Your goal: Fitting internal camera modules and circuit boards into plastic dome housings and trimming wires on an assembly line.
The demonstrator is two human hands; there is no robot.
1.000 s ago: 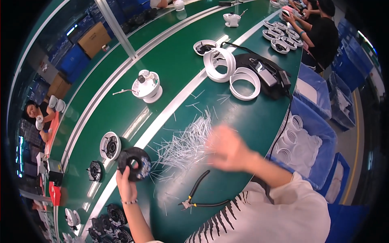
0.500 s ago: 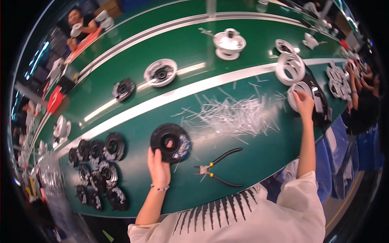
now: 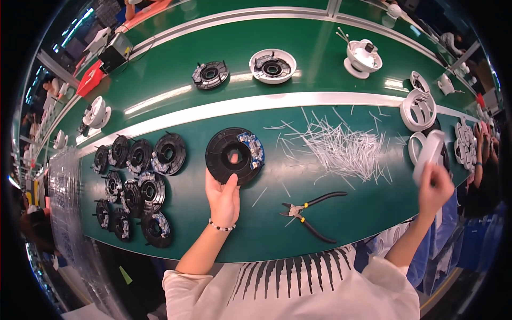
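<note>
My left hand (image 3: pixel 224 200) grips the lower edge of a round black plastic disc (image 3: pixel 221 154), thumb in front, and lifts it above the green table. A curved circuit board with blue and white parts lines the disc's right side, and a fingertip shows through its centre hole. Off to the right, my right hand (image 3: pixel 437 189) closes on a white plastic ring (image 3: pixel 431 149), which is smeared by motion. Another white ring (image 3: pixel 413 143) is just behind it. Cutting pliers (image 3: pixel 295 210) with black handles lie spread on the table between my hands.
A heap of thin white strips (image 3: pixel 346 152) covers the table's middle. Several black discs (image 3: pixel 169 154) stand in rows at left. Beyond the white rail (image 3: pixel 256 102), a white bowl-shaped housing (image 3: pixel 272 66) holds a black disc. Other people sit at the far right.
My right hand has taken a white ring off the stack and brought it nearer. My left hand still holds the black disc, now turned to face me. The whole view has shifted.
</note>
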